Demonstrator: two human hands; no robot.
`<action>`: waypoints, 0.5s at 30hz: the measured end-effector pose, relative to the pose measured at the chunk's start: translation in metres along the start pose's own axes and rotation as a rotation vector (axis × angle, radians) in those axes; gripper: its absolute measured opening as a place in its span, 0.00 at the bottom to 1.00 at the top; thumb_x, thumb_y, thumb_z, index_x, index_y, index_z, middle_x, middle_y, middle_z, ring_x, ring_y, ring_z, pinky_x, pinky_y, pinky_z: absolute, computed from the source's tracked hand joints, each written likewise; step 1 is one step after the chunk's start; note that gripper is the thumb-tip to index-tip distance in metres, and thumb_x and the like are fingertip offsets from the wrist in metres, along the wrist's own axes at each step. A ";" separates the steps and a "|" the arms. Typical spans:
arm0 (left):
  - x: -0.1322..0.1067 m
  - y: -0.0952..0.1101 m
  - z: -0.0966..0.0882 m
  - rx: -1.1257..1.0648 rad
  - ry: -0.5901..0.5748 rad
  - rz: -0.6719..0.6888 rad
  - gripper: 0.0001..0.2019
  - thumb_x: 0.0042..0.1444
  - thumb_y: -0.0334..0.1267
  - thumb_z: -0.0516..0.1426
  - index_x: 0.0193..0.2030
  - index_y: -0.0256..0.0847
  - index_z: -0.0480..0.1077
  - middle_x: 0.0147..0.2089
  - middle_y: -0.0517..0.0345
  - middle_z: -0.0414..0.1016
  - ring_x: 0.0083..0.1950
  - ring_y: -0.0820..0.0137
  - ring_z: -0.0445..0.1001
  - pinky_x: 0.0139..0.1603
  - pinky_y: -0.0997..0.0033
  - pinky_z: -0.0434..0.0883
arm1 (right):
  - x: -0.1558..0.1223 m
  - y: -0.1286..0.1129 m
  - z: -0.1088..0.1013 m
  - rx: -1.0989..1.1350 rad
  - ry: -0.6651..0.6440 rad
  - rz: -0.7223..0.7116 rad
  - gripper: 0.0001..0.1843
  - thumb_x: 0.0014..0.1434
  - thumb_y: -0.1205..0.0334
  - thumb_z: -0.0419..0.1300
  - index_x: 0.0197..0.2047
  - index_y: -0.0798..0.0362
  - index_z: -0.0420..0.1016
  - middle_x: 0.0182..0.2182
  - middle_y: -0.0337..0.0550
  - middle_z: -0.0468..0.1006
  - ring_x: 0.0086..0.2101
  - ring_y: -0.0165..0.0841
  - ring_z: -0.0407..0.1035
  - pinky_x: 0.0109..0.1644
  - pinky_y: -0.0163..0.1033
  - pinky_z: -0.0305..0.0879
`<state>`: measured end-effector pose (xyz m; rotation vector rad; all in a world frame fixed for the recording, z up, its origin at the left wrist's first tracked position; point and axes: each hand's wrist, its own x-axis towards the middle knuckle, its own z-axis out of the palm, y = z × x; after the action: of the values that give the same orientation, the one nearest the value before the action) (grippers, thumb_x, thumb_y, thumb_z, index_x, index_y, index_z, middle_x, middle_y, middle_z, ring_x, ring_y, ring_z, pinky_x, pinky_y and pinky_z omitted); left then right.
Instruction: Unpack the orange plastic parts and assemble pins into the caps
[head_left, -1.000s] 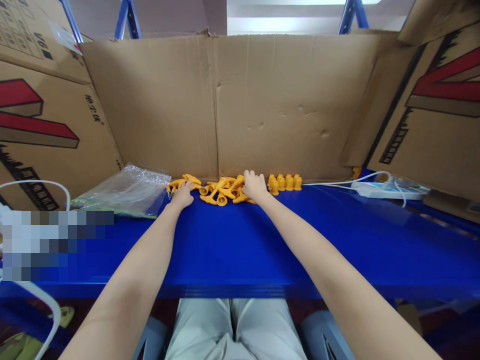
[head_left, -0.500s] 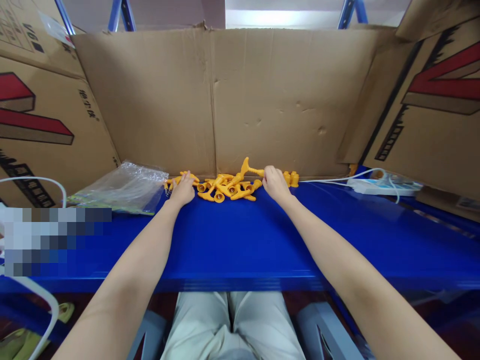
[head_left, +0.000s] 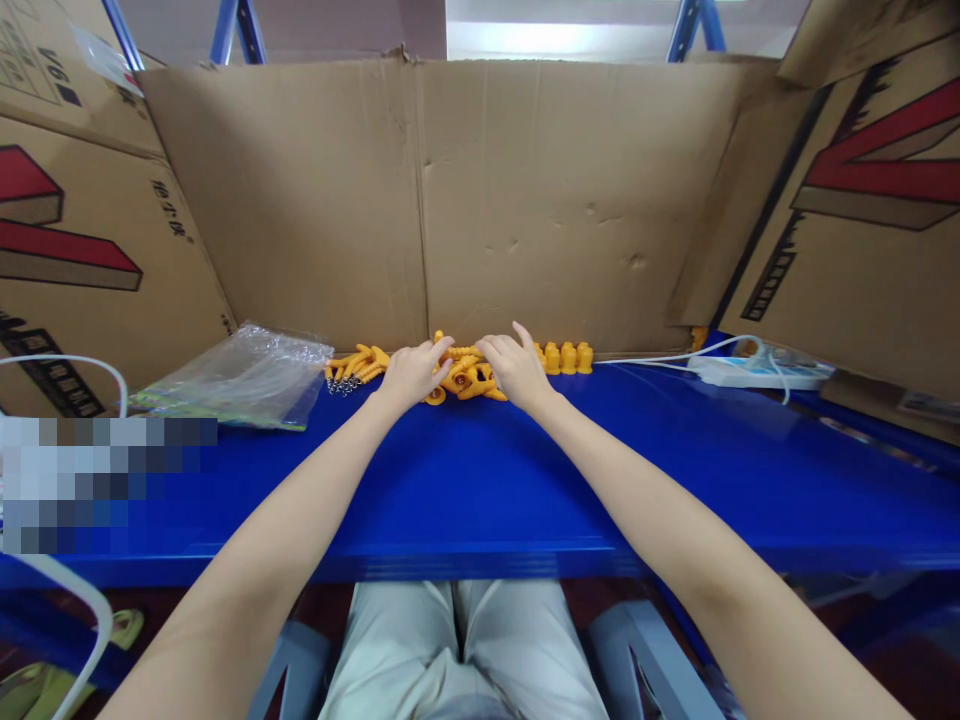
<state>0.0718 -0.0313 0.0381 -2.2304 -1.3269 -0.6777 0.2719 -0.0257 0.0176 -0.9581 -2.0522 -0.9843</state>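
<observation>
A heap of small yellow plastic parts lies at the back of the blue table, against a cardboard wall. My left hand and my right hand both rest on top of the heap, side by side, fingers stretched out over the parts. A small bunch of yellow pieces with metal springs lies just left of my left hand. A short row of upright yellow caps stands just right of my right hand.
A clear plastic bag lies at the left on the table. A white power strip with cables sits at the right. Cardboard sheets wall in the back and both sides. My knees show below the table edge.
My left hand moved right from the springed bunch onto the heap. My right hand came back left from the caps, and the part it was lifting is down in the heap.
</observation>
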 end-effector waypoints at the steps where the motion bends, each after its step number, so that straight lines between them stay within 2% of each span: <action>1: -0.001 0.001 0.000 0.007 0.003 -0.015 0.20 0.62 0.42 0.48 0.58 0.41 0.64 0.46 0.48 0.76 0.43 0.63 0.76 0.40 0.69 0.68 | 0.001 -0.002 -0.001 -0.006 0.000 0.000 0.19 0.61 0.76 0.44 0.49 0.55 0.70 0.45 0.48 0.76 0.44 0.36 0.68 0.63 0.51 0.42; 6: -0.001 0.001 -0.002 -0.065 0.015 -0.080 0.17 0.58 0.42 0.51 0.52 0.41 0.67 0.43 0.49 0.76 0.42 0.62 0.75 0.37 0.69 0.66 | 0.003 -0.006 -0.005 -0.046 -0.022 -0.014 0.18 0.62 0.74 0.44 0.47 0.54 0.70 0.43 0.47 0.77 0.42 0.36 0.67 0.60 0.51 0.44; 12: 0.007 0.000 0.001 -0.324 -0.059 -0.225 0.12 0.47 0.41 0.57 0.40 0.41 0.72 0.28 0.58 0.74 0.32 0.66 0.72 0.32 0.71 0.63 | 0.006 -0.007 -0.009 -0.045 -0.051 -0.052 0.16 0.64 0.73 0.44 0.45 0.52 0.70 0.42 0.46 0.77 0.42 0.36 0.66 0.59 0.49 0.43; 15: 0.007 0.000 0.000 -0.347 -0.068 -0.230 0.12 0.46 0.41 0.57 0.39 0.42 0.72 0.28 0.58 0.74 0.32 0.66 0.72 0.33 0.71 0.63 | 0.005 -0.006 -0.008 -0.033 -0.113 -0.040 0.14 0.64 0.71 0.47 0.48 0.54 0.70 0.41 0.47 0.77 0.42 0.37 0.66 0.59 0.50 0.42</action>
<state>0.0745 -0.0262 0.0428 -2.4047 -1.6211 -0.9879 0.2665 -0.0339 0.0235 -1.0134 -2.1621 -1.0083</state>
